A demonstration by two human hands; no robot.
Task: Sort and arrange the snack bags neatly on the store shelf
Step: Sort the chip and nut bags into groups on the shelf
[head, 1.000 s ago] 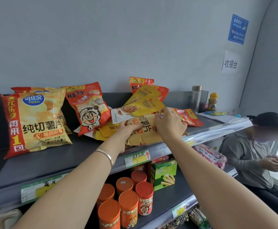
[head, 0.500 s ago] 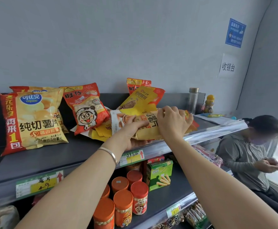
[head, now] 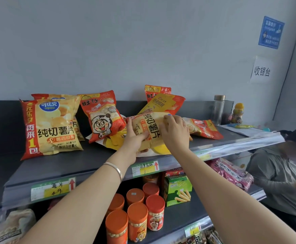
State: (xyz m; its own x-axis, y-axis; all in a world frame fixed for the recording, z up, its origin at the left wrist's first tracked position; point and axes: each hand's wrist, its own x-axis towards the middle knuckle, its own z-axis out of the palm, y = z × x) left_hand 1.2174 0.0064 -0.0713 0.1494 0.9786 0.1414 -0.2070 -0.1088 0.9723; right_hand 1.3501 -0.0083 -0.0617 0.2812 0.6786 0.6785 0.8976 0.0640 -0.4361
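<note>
Top shelf (head: 55, 164) of a store display, head view. The left hand (head: 135, 138) and right hand (head: 175, 134) are both clamping a yellow chip bag (head: 150, 120), which is lying sideways just behind the shelf's front edge, near its middle. The left hand is gripping the bag's near end, thumb on top and fingers curling under; the right hand is closing over its upper right side. A bracelet (head: 114, 169) is circling the left wrist.

The bag is resting on a loose heap of flat packets. A red cartoon-face bag (head: 101, 117) is leaning just left of the heap, and a yellow-and-red pouch (head: 163, 104) is tilting behind it, with another red pouch (head: 157, 91) standing against the back wall. A flat red-and-yellow packet (head: 203, 128) is lying toward the right end.

Near the shelf's left end, a large chip bag (head: 52, 125) is standing upright, with a second (head: 55, 97) showing behind it. A glass bottle (head: 218, 110) is standing at the back right corner.

On the shelf below, orange-lidded canisters (head: 136, 208) are clustering beside a green box (head: 178, 189). A person (head: 275, 173) is sitting at far right.
</note>
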